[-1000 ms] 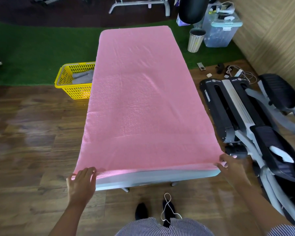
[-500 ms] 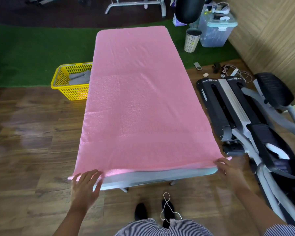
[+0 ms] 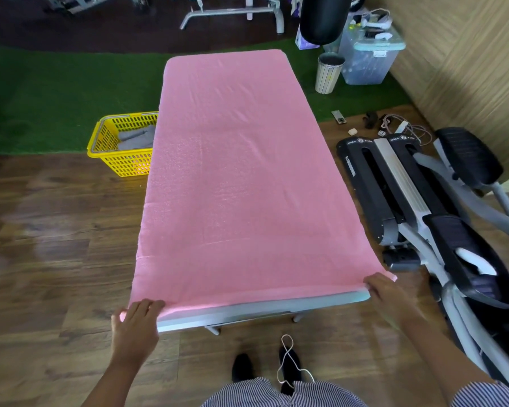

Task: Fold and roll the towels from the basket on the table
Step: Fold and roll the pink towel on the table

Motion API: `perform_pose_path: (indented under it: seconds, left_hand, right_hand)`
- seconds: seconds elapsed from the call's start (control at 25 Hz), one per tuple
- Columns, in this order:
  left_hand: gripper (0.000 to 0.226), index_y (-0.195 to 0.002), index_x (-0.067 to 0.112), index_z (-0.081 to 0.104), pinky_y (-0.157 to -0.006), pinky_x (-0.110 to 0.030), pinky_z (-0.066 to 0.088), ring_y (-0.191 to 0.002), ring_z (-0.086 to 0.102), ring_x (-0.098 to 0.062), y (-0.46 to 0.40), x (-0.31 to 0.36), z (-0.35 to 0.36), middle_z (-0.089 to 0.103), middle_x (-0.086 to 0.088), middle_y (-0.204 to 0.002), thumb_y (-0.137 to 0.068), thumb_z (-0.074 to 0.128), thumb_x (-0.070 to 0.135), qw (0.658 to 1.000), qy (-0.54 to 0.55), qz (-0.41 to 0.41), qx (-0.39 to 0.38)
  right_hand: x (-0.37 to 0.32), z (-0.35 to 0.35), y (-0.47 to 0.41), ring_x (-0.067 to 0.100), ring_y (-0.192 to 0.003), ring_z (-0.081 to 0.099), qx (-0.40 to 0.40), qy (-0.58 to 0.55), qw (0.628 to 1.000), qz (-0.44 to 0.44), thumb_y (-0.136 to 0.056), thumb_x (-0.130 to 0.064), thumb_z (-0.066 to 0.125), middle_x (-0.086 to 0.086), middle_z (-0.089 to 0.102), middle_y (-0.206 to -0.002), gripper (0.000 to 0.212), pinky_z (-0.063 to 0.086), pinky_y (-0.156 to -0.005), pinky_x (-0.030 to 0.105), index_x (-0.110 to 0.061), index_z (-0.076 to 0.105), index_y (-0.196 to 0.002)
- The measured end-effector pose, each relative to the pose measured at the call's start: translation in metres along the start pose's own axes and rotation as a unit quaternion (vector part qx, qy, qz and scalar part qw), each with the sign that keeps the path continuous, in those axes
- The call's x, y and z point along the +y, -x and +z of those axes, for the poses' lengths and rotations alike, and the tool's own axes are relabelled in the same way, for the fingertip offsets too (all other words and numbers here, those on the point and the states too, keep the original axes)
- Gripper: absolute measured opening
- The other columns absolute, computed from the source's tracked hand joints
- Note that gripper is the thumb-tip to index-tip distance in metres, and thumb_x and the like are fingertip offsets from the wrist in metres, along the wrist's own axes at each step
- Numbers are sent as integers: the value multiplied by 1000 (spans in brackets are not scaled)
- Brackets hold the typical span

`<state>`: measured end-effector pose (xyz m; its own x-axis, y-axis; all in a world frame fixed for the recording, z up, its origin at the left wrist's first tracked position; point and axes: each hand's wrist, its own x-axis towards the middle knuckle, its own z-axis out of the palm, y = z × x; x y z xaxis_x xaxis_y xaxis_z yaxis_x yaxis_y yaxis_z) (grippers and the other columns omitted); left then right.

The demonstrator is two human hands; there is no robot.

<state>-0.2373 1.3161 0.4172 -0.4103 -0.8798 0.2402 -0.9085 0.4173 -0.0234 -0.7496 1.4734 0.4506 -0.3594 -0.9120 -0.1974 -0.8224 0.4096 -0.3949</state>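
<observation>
A large pink towel lies spread flat over the whole top of the white table. My left hand grips the towel's near left corner, which hangs just off the table edge. At the near right corner, my right hand pinches the towel. A yellow basket with grey towels inside stands on the floor left of the table.
A black and grey elliptical trainer crowds the table's right side. Beyond it lie cables and small items on the floor. A striped bin and a clear storage box stand at the far right. My shoes are under the near edge.
Both hands stay on the towel's near corners. My left hand's fingers have curled in on the left corner. The view has shifted slightly.
</observation>
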Motion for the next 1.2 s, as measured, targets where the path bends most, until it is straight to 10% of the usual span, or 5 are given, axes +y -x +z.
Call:
perform_pose_path:
  seconds: [0.32, 0.56, 0.8, 1.2]
  left_hand:
    - [28, -80, 19, 71, -71, -43, 39, -77, 65, -28, -1, 13, -12, 69, -3, -86, -90, 50, 34, 991, 10, -100, 88]
    - [36, -92, 20, 72, -88, -49, 40, -87, 64, -28, 15, 4, -6, 67, -4, -97, -78, 40, 15, 992, 49, -90, 76]
    - [54, -93, 25, 68, -70, -43, 34, -69, 63, -25, 7, -12, -16, 64, 2, -83, -62, 29, 6, 999, 17, -41, -6]
    - [9, -89, 11, 61, -57, -46, 44, -66, 62, -35, 4, 1, -9, 66, -12, -85, -85, 53, 10, 992, 32, -112, 43]
  right_hand:
    - [2, 8, 1, 9, -60, 50, 81, -70, 991, 77, -87, -12, 62, 10, 53, -106, 18, 38, -70, 28, -1, 62, -101]
    - [9, -2, 2, 16, -68, 52, 58, -71, 994, 64, -89, -4, 56, 5, 61, -90, 8, 40, -71, 31, -5, 63, -93]
    - [12, -5, -11, 22, -78, 56, 15, -53, 995, 82, -89, -9, 54, 1, 58, -81, 13, 46, -73, 35, -17, 57, -79]
    - [2, 5, -9, 20, -64, 52, 94, -42, 993, 55, -84, 1, 60, 4, 59, -86, 7, 39, -62, 28, -5, 63, -82]
